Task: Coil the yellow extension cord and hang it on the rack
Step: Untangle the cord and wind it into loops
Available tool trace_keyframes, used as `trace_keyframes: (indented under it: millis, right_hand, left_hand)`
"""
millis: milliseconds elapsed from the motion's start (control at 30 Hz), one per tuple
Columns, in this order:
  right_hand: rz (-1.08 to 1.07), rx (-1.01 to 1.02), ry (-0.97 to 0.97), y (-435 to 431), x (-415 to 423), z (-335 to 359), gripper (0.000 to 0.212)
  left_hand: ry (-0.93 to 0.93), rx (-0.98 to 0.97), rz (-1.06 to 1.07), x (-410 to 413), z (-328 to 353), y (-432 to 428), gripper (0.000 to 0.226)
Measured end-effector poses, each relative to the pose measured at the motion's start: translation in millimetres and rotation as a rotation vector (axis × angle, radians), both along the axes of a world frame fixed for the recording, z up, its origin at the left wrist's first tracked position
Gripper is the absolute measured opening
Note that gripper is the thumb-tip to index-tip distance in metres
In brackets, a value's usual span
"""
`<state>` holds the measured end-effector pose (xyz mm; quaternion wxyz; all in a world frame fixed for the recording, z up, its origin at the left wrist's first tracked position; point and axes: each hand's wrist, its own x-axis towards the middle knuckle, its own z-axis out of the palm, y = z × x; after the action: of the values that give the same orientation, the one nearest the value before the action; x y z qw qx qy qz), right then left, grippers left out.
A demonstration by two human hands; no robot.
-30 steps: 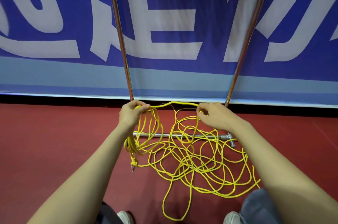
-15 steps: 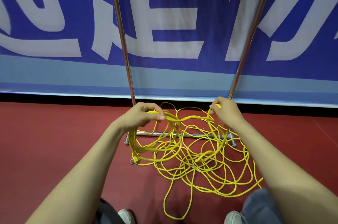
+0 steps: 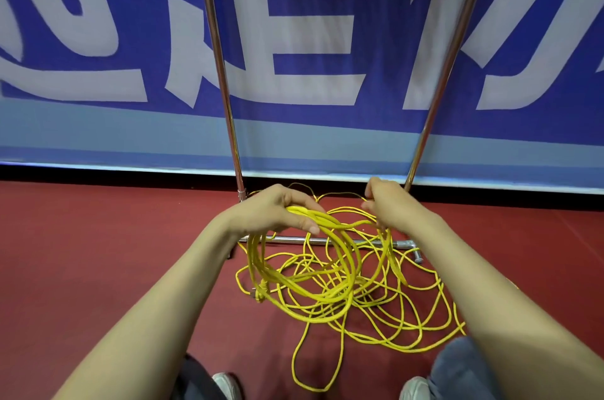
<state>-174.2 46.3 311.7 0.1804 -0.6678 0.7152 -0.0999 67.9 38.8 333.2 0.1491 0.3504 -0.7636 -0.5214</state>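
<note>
The left hand (image 3: 273, 210) is clenched round a bundle of gathered loops of the thin yellow cord (image 3: 323, 220). The right hand (image 3: 390, 207) curls over a single strand. Both hover just in front of the shiny metal rack (image 3: 220, 66). The remaining cord sprawls tangled on the red floor (image 3: 98, 252), and some of it crosses the rack's base bar.

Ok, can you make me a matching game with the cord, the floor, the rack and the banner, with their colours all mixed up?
Things:
1. cord
2. floor
3. rack
4. banner

Colours:
A. silver
B. blue and white
C. yellow
D. red

Pairs: 1-C, 2-D, 3-A, 4-B
</note>
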Motion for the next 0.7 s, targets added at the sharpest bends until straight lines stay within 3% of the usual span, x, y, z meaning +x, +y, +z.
trace_keyframes:
  millis: [100, 267, 333, 400, 467, 600, 700]
  right_hand:
    - [-0.081, 0.196, 0.238, 0, -9, 2, 0.041]
    - [-0.119, 0.162, 0.335, 1, -15, 9, 0.034]
    - [-0.160, 0.095, 0.101, -2, -19, 2, 0.025]
    - [-0.174, -0.005, -0.317, 0, -15, 0, 0.016]
    - [-0.100, -0.112, -0.637, 3, -4, 0, 0.023]
    - [0.032, -0.258, -0.889, 8, 30, 3, 0.027]
    - [0.051, -0.259, -1.093, 10, 41, 5, 0.026]
  left_hand:
    - [0.002, -0.025, 0.021, 4, 0, -2, 0.024]
    - [-0.006, -0.044, 0.019, 2, -1, -2, 0.033]
    - [-0.003, -0.055, 0.027, 1, -1, -3, 0.032]
    - [-0.001, -0.061, 0.042, 0, -4, -4, 0.031]
    - [0.005, -0.057, 0.043, -3, -7, -4, 0.028]
    - [-0.013, -0.058, 0.012, -11, -11, 1, 0.028]
    - [0.053, -0.061, 0.091, -18, -11, 1, 0.031]
